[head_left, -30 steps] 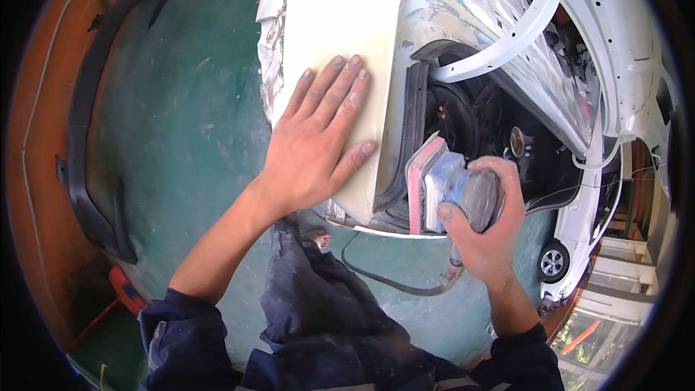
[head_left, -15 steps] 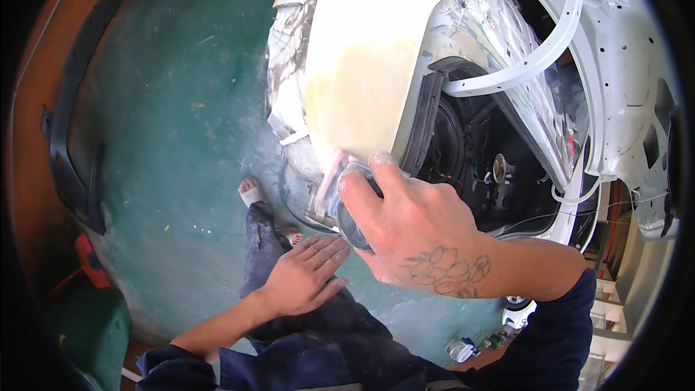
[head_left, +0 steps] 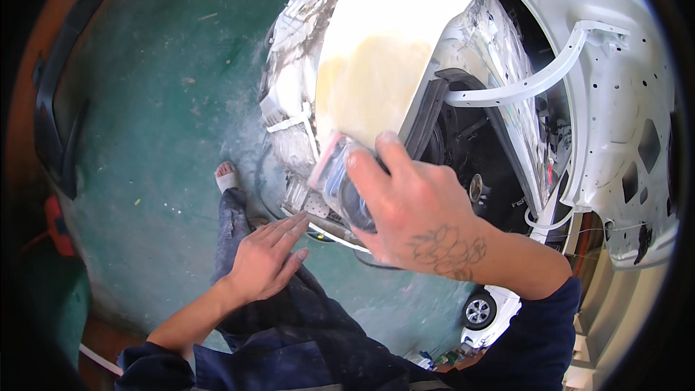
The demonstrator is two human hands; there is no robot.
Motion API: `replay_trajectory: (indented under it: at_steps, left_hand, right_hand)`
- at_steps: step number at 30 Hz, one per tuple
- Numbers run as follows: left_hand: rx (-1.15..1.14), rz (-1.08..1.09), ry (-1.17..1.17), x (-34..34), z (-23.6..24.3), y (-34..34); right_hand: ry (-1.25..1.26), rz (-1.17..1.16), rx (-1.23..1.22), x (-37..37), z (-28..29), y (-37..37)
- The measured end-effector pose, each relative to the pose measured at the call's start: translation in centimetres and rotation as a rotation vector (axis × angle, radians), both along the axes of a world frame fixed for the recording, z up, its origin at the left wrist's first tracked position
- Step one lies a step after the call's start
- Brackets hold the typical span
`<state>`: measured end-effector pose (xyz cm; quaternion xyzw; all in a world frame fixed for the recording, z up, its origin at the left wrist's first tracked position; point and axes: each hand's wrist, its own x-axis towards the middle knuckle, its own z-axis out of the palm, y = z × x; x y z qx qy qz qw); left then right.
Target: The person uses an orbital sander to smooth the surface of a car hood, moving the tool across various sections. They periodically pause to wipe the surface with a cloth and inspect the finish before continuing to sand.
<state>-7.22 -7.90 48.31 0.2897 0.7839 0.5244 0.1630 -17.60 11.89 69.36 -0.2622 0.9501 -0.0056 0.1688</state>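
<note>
My right hand (head_left: 423,210) is wrapped over a hand sander (head_left: 334,177) with a pinkish edge, a blue and clear side and a dark round body. The sander lies at the near end of a white car body panel (head_left: 373,90) patched with yellowish filler; I cannot tell whether it presses on the surface. To the left, my left hand (head_left: 264,261) hovers palm down, fingers stretched out and nothing in them. It is near the car's corner, above my leg. Dusty, crumpled masking film (head_left: 293,90) covers the panel's left side.
Right of the panel is an open luggage compartment (head_left: 478,152) with a black inside, a white curved hinge arm (head_left: 536,87) and a raised white lid (head_left: 615,101). A dark trim piece (head_left: 54,94) stands at the far left. Behind my right arm shows a white car's wheel (head_left: 479,310).
The view has shifted, bringing the wheel at lower right into sight. My right hand and the sander appear slightly higher; my left hand is farther left, away from the sander.
</note>
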Motion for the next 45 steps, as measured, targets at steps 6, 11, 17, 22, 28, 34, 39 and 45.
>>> replay_trajectory:
  at_steps: [6,11,17,22,28,34,39,45]
  left_hand:
    - [-0.012,0.041,-0.011,0.4,0.1,-0.5]
    - [-0.009,0.071,-0.049,1.0,0.0,-0.3]
    - [0.032,0.102,0.016,1.0,-0.2,0.1]
    - [0.018,0.136,-0.06,0.3,0.7,-0.1]
    - [0.064,0.276,-0.096,-0.9,0.4,0.1]
    - [0.147,0.375,0.027,-6.5,2.3,0.1]
    - [0.373,0.342,0.331,-15.3,3.5,5.9]
    - [0.267,0.21,0.446,-17.8,3.5,10.6]
  right_hand:
    - [0.158,-0.121,-0.012,-3.7,-0.6,2.6]
    - [0.074,-0.081,0.027,-2.0,-0.3,1.1]
    - [0.019,0.01,0.062,0.7,0.3,0.0]
    - [0.211,0.008,0.003,-1.9,-1.0,2.4]
    - [0.371,0.201,0.119,9.5,-4.1,0.1]
    - [0.103,-0.46,-0.712,17.8,-9.4,5.6]
    - [0.349,-0.658,-1.112,17.4,-15.8,7.1]
    - [0.369,-0.685,-1.343,14.6,-20.3,5.8]
